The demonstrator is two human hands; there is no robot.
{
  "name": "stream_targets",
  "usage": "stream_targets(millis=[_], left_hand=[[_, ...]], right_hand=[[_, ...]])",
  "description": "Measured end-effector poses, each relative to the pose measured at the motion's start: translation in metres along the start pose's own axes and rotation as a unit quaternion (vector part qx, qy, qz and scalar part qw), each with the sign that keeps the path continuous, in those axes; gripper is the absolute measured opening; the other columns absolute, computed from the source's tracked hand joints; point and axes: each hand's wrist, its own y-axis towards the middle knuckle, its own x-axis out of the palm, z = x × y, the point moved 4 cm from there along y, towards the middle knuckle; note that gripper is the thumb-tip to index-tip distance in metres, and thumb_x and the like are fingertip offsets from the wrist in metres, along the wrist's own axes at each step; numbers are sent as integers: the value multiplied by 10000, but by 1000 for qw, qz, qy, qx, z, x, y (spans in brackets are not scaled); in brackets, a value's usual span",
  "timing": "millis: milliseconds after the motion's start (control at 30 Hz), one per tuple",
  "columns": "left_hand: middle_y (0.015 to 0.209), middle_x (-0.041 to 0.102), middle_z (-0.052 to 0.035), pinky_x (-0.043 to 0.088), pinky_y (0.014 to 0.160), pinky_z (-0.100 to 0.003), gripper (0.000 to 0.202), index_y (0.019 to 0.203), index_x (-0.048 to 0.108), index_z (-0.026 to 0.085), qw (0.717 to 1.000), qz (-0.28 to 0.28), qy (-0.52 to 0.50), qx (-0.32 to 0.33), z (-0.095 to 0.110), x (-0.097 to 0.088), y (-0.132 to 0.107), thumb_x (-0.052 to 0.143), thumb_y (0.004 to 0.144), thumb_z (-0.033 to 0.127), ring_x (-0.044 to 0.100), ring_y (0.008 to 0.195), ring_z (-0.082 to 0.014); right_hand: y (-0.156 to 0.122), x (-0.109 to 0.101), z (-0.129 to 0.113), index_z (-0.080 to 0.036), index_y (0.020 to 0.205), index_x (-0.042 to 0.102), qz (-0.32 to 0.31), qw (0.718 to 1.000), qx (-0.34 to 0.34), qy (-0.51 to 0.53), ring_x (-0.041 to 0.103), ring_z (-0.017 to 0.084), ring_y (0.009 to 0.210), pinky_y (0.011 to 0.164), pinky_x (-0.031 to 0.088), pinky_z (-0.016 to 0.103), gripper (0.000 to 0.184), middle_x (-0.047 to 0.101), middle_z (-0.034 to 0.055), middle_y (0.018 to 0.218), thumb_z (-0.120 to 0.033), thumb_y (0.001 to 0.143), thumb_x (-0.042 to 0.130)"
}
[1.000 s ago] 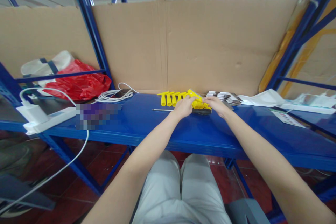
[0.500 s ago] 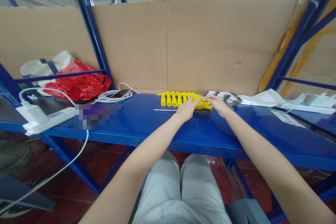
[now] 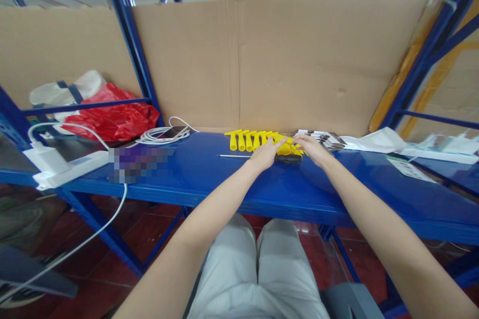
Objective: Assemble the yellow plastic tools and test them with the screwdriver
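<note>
On the blue shelf a row of yellow plastic T-shaped pieces (image 3: 241, 141) lies side by side, their tube ends toward me. My left hand (image 3: 265, 154) rests on the right part of this row, fingers stretched out over the pieces. From the other side my right hand (image 3: 313, 149) reaches in, its extended fingertips touching the yellow pieces at that end. Fingers partly cover the pieces between the hands. Just in front lies a screwdriver (image 3: 288, 158) with a black handle, its thin shaft pointing left beneath my left hand.
Behind my right hand are white and dark packets (image 3: 325, 138) and a white bag (image 3: 381, 139). A power strip (image 3: 75, 169), coiled white cable (image 3: 157, 136) and red plastic bag (image 3: 116, 114) occupy the left. Cardboard (image 3: 299, 65) walls the back; a blue shelf edge (image 3: 284, 209) runs in front.
My right hand has shifted very slightly, its fingers a little more spread over the yellow pieces. My left hand stays almost in place. The row and screwdriver look unchanged.
</note>
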Motion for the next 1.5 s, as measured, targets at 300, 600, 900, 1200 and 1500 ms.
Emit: stream_targets(millis=[300,600,900,1200,1500], left_hand=[[1380,547,-132,541,931,-377,752,1510,369,239,970,60,-236,-1,-19,-3,10,453,799,10,627,1102,-239],[1299,586,-141,502,465,-188,862,1565,149,269,864,11,-486,-129,-22,2,8,478,801,45,548,504,-39],[1277,612,-99,462,436,-165,854,1545,153,332,807,-11,-571,-154,-20,-1,8,496,826,23,493,452,-6],[1266,623,-114,445,424,-172,859,1548,168,312,794,-37,-586,-156,-16,-1,7,515,821,13,505,455,-17],[1214,650,-114,413,400,-182,842,1541,192,272,783,-59,-600,-153,-9,-5,1,515,812,0,489,422,-23]], right_hand=[[16,-43,15,-165,763,692,134,972,-38,-190,637,235,880,825,487,351,252,707,97,855,-336,856,532],[9,-95,45,-204,778,749,142,861,127,-471,600,337,1057,887,486,469,127,676,139,949,-252,741,637],[5,-84,45,-173,743,742,110,870,129,-464,538,365,1115,918,427,508,98,650,194,976,-171,752,644],[6,-73,45,-201,859,782,66,833,83,-544,565,348,1120,951,431,534,221,672,173,1044,-185,779,577],[3,-61,39,-95,1066,731,9,791,53,-610,519,354,1219,989,417,520,344,614,249,1215,-129,879,444]])
